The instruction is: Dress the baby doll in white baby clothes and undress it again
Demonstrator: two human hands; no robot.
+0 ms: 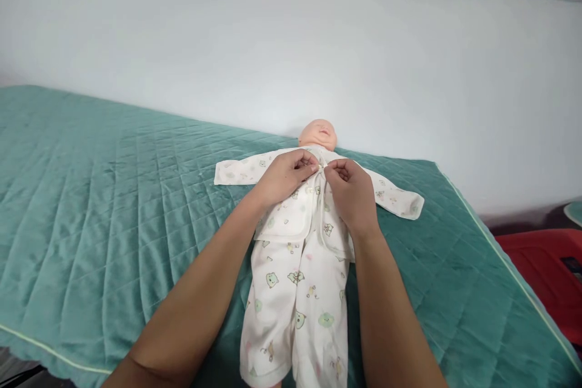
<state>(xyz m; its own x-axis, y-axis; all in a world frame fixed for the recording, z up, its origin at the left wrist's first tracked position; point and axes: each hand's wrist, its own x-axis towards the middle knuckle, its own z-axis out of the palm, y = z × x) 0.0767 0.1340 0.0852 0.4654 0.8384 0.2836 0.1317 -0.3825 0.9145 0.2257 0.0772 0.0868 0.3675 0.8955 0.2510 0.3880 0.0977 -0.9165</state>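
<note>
A baby doll point(319, 133) lies on its back on a green quilted bed cover point(113, 194), head toward the wall. It wears a white printed top point(291, 212) and matching trousers point(295, 297), sleeves spread out to both sides. My left hand point(286, 174) pinches the left front edge of the top near the doll's collar. My right hand point(350, 191) pinches the right front edge just opposite. The fingertips of both hands meet at the neckline, where the two edges come together.
A white wall point(318, 54) runs right behind the bed. A red plastic object point(545, 273) stands on the floor past the bed's right edge. The cover's piped front edge point(50, 348) runs along the lower left.
</note>
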